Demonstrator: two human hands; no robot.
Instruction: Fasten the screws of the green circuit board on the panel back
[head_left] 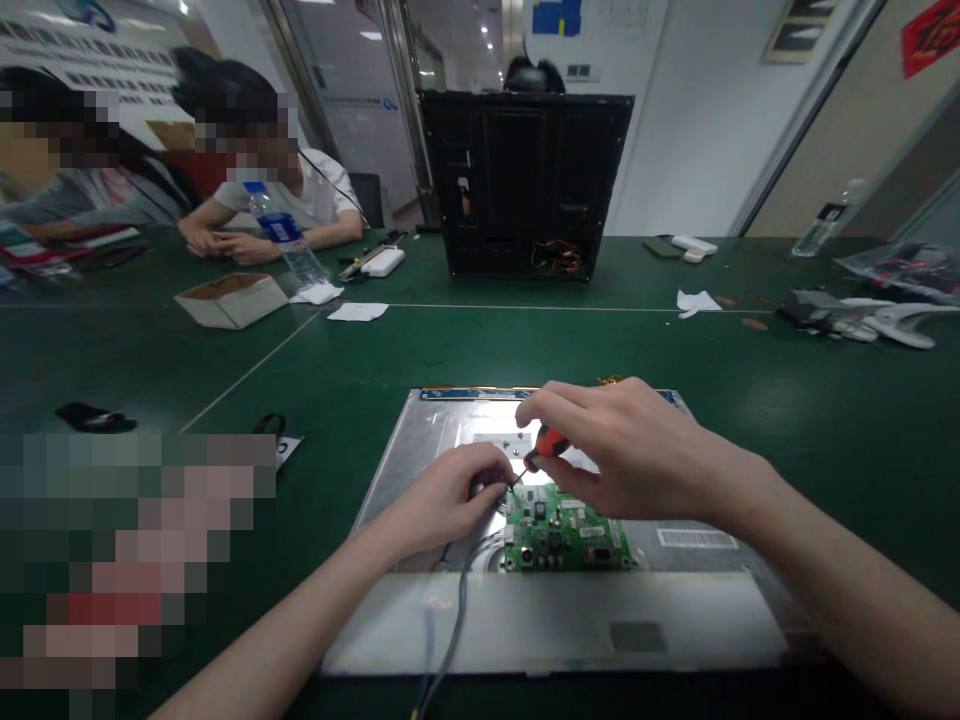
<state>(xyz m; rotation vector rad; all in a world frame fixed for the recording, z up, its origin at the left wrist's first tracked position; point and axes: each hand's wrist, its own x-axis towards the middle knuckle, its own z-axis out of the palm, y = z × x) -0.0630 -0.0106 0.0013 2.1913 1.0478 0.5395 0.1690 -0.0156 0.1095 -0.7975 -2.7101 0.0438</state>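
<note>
Holding the red-and-black screwdriver, the right hand is closed on its handle between thumb and fingers. Shaft slopes down to the left; tip is at the upper left corner of the green circuit board. Left hand: thumb and fingertips close together beside the tip; cannot tell whether they pinch the shaft, a small part or nothing. Board lies near the middle of the silvery metal panel, which rests flat on the green table. Small screws show on the panel beyond the board. Grey cable runs from the board's left side over the panel's near edge. Farther back, a black-backed unit stands upright.
</note>
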